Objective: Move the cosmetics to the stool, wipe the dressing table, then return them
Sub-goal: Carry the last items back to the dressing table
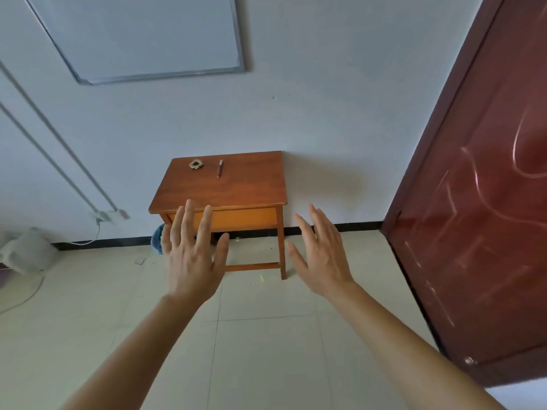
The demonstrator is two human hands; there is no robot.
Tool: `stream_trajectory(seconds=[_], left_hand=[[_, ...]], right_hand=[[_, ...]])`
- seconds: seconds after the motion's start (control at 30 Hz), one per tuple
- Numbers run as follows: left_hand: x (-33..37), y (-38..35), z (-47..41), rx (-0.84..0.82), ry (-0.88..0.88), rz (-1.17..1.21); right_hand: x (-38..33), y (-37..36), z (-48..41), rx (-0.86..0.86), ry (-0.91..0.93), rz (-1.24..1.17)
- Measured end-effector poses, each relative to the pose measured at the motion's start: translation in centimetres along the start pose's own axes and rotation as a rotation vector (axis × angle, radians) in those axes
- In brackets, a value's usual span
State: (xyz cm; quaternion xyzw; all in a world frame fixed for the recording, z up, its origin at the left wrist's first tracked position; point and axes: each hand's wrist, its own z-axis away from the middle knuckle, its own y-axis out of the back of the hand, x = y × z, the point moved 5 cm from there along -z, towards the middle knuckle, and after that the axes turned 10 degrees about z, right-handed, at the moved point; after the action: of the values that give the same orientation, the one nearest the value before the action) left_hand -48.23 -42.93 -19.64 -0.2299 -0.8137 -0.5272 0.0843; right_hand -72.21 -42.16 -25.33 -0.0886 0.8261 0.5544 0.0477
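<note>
A small wooden dressing table [236, 187] stands against the far wall. On its back left part lie a small pale round cosmetic item [195, 164] and a slim reddish-brown tube [220, 168], apart from each other. My left hand [192, 253] and my right hand [321, 255] are held out in the air in front of the table, fingers spread and straight, holding nothing. Both hands are well short of the tabletop. No stool is in view.
A dark red door [479, 202] stands open at the right. A blue cloth-like thing [157, 238] lies on the floor under the table's left side, partly hidden by my left hand. White bags [26, 250] and a cable sit at the far left. A whiteboard [148, 34] hangs on the wall.
</note>
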Motion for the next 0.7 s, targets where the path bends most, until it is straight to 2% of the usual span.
stream_trajectory(seconds=[0.27,0.7], left_hand=[[-5.6,-5.3,-9.7,-0.024,0.026,0.012],[-14.2,-12.5,-36.6,0.0,0.081,-0.057]], right_hand=[[-0.3,-6.9,-12.8,-0.011,0.059,-0.03],[0.0,-16.4,-42.6,-0.028,0.111,-0.079]])
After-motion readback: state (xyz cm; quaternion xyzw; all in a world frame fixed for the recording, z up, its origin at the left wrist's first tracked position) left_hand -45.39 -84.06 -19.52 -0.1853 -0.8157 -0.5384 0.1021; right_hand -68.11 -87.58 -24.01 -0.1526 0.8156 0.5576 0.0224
